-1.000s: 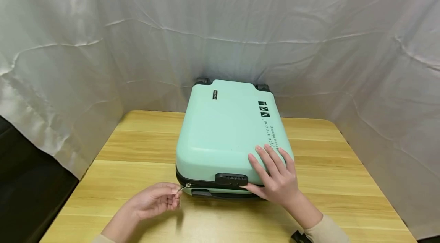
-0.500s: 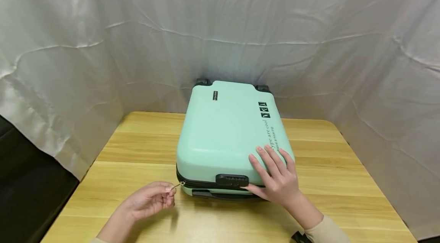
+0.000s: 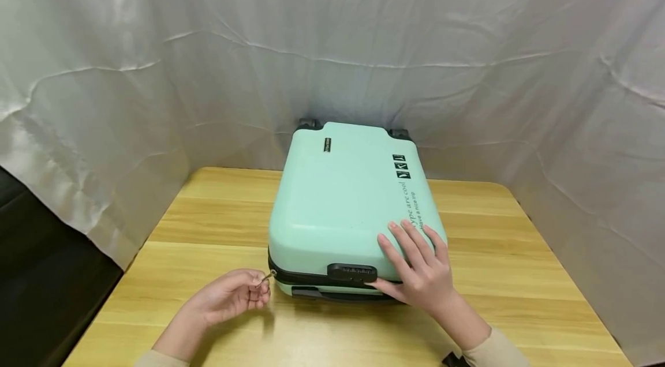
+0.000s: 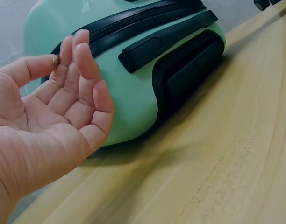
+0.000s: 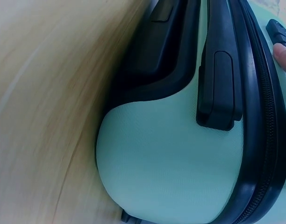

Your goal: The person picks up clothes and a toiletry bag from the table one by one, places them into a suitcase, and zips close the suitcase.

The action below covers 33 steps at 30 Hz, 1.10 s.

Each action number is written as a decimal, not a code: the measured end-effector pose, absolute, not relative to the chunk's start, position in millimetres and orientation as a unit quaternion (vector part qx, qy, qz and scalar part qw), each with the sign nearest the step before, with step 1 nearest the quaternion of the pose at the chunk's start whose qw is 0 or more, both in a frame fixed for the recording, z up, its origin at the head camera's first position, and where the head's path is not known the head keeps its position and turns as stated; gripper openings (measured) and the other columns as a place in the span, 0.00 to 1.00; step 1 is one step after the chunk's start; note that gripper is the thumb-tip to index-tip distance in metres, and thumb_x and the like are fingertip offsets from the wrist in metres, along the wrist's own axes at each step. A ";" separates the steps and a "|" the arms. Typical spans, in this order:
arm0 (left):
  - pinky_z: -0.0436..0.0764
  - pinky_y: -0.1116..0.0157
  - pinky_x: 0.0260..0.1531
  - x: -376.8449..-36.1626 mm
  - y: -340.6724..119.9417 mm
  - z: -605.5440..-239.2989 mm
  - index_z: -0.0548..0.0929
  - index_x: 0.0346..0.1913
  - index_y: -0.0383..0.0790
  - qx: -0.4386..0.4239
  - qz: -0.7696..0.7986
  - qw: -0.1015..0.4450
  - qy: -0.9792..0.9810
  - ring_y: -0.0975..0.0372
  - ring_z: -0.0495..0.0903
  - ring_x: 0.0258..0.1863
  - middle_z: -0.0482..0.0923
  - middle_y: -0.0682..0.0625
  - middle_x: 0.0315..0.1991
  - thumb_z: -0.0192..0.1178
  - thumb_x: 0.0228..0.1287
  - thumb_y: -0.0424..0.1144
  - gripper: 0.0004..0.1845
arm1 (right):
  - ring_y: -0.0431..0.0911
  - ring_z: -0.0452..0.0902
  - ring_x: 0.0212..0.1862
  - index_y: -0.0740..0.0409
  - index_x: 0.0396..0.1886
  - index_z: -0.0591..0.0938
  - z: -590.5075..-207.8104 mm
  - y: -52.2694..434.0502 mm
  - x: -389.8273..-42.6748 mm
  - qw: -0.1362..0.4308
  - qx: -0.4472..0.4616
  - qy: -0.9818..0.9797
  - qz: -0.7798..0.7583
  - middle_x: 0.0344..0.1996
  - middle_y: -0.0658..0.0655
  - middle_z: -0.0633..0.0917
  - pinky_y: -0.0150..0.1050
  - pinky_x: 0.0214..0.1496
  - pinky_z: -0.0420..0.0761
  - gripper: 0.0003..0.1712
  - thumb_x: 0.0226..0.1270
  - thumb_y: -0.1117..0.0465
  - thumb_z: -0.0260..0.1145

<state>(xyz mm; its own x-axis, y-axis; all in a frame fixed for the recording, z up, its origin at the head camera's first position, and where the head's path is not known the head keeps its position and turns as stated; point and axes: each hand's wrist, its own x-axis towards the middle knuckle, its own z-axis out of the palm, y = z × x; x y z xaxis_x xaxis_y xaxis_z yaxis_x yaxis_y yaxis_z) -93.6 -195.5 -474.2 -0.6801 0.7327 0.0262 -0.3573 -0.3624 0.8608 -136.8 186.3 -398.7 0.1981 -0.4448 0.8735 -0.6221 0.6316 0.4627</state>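
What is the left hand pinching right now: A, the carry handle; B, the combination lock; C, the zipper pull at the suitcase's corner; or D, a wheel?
C: the left hand pinches the small metal zipper pull at the near-left corner of the suitcase.

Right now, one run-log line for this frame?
left hand: pinches zipper pull at near-left corner | right hand: flat on suitcase lid | suitcase: lying on table
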 end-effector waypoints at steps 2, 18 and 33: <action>0.79 0.69 0.52 -94.3 -194.6 -473.1 0.81 0.48 0.39 0.210 0.796 0.340 0.454 0.66 0.82 0.44 0.84 0.54 0.44 0.33 0.76 0.30 0.21 | 0.59 0.83 0.46 0.59 0.46 0.86 -398.6 186.9 -136.3 0.646 0.424 -0.632 0.069 0.42 0.65 0.87 0.57 0.49 0.72 0.38 0.64 0.29 0.55; 0.78 0.71 0.51 -89.7 -187.2 -474.1 0.83 0.46 0.43 0.191 0.837 0.329 0.393 0.69 0.79 0.40 0.83 0.57 0.40 0.27 0.77 0.30 0.27 | 0.59 0.83 0.46 0.59 0.46 0.86 -398.2 186.5 -135.6 0.646 0.423 -0.632 0.068 0.43 0.65 0.87 0.58 0.49 0.72 0.38 0.65 0.30 0.54; 0.73 0.70 0.44 -85.9 -182.8 -474.4 0.81 0.39 0.41 0.143 0.888 0.314 0.304 0.66 0.71 0.32 0.78 0.56 0.31 0.25 0.77 0.34 0.28 | 0.58 0.84 0.41 0.61 0.41 0.87 -392.1 181.7 -139.4 0.675 0.433 -0.592 0.085 0.37 0.64 0.89 0.56 0.46 0.73 0.38 0.65 0.30 0.55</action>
